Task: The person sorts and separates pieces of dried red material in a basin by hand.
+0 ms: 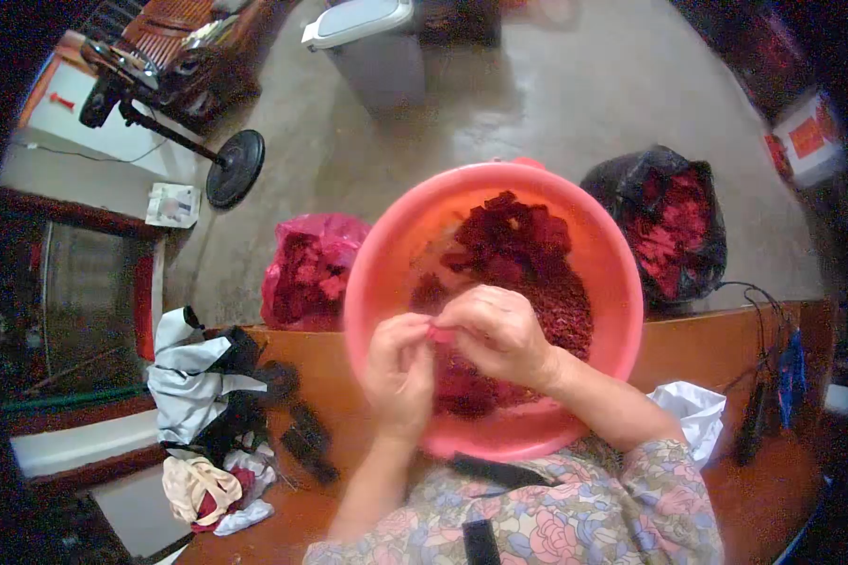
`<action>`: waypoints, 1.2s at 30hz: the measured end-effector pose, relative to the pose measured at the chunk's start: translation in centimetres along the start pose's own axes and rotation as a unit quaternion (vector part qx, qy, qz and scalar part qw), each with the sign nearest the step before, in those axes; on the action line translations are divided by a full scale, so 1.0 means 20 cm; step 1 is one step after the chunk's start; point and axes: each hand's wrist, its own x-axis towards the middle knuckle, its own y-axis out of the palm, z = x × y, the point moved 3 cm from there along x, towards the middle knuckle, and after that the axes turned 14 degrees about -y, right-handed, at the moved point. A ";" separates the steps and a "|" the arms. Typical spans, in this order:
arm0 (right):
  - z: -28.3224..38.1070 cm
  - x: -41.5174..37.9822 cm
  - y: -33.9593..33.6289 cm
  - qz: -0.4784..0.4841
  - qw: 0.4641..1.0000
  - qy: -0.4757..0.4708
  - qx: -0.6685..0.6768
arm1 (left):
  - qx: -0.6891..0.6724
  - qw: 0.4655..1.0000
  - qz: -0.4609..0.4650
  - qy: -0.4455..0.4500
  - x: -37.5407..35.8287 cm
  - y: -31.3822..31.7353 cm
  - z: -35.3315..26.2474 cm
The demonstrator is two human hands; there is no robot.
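A large pink plastic basin (386, 254) rests on my lap and against the wooden table edge; it holds a heap of dark red and crimson pieces (518, 245). Over the basin's near side my left hand (398, 372) and my right hand (499, 331) meet. Both pinch one small pink-red piece (440, 332) between the fingertips. My sleeves have a floral print.
A pink bag (309, 268) and a black bag (664, 221), both full of red pieces, sit on the concrete floor beyond the wooden table (688, 348). A folded umbrella (198, 377), cloths and cables (768, 377) lie on the table. A fan stand (234, 168) and a grey bin (372, 47) stand farther off.
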 end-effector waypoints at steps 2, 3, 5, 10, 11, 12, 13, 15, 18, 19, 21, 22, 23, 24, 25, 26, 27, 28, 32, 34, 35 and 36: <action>0.01 -0.01 0.01 -0.006 1.000 -0.010 -0.004 | 0.013 1.000 -0.009 0.007 -0.01 0.00 0.00; 0.02 -0.01 0.02 -0.013 1.000 -0.021 -0.010 | 0.020 1.000 -0.014 0.010 -0.01 0.00 0.00; 0.02 -0.01 0.03 -0.019 0.999 -0.034 -0.017 | 0.008 1.000 -0.016 0.005 -0.01 0.00 0.00; 0.03 0.00 0.02 -0.029 0.998 0.050 0.031 | -0.040 0.999 -0.013 0.005 -0.01 0.00 -0.01; 0.03 0.00 0.02 -0.026 0.994 0.095 0.051 | -0.041 0.999 -0.014 0.007 -0.01 0.00 -0.01; 0.04 0.01 0.01 -0.023 0.987 0.141 0.071 | -0.043 0.999 -0.014 0.010 -0.01 0.00 -0.01; 0.04 0.01 0.01 -0.021 0.978 0.186 0.090 | -0.038 0.999 -0.015 0.011 -0.01 0.00 -0.01; 0.04 0.00 0.02 -0.020 0.986 0.142 0.084 | -0.027 0.999 -0.018 0.014 -0.01 0.00 0.00; 0.01 0.00 0.03 -0.010 0.996 0.064 0.059 | -0.038 0.999 -0.012 -0.003 0.00 -0.01 0.01; 0.01 0.00 0.03 -0.005 0.998 0.035 0.047 | -0.045 0.999 -0.010 -0.014 0.00 -0.01 0.02; 0.00 0.00 0.02 0.007 0.999 0.016 0.035 | -0.060 0.998 -0.005 -0.035 0.00 -0.02 0.05; 0.00 0.00 0.02 0.012 0.999 0.007 0.029 | -0.075 0.994 -0.009 -0.080 0.00 -0.02 0.06; 0.00 0.00 0.02 0.011 1.000 0.006 0.026 | -0.090 0.988 -0.013 -0.124 0.00 -0.02 0.05; 0.00 0.00 0.01 0.009 1.000 0.006 0.023 | -0.105 0.980 -0.017 -0.167 0.00 -0.01 0.05; 0.00 0.00 0.01 0.008 1.000 0.006 0.020 | -0.092 0.984 -0.017 -0.155 0.00 -0.02 0.06; 0.00 0.00 0.01 0.004 1.000 0.002 0.015 | -0.079 0.986 -0.017 -0.143 0.00 -0.02 0.08; 0.00 -0.01 0.02 -0.001 1.000 -0.003 0.010 | -0.066 0.989 -0.017 -0.131 0.00 -0.03 0.09; 0.00 -0.01 0.02 -0.005 1.000 -0.007 0.004 | -0.063 0.992 -0.023 -0.108 0.00 -0.03 0.08; 0.01 0.01 0.02 -0.011 1.000 0.005 0.026 | -0.004 0.999 -0.046 -0.015 0.00 0.00 0.00; 0.01 0.01 0.02 -0.018 0.999 0.025 0.037 | 0.042 0.998 -0.049 0.024 0.00 0.00 -0.02; 0.01 0.01 0.02 -0.018 0.998 0.037 0.039 | 0.063 0.996 -0.046 0.038 0.00 0.00 -0.02; 0.02 0.01 0.01 -0.019 0.998 0.048 0.041 | 0.084 0.994 -0.044 0.053 0.00 0.00 -0.02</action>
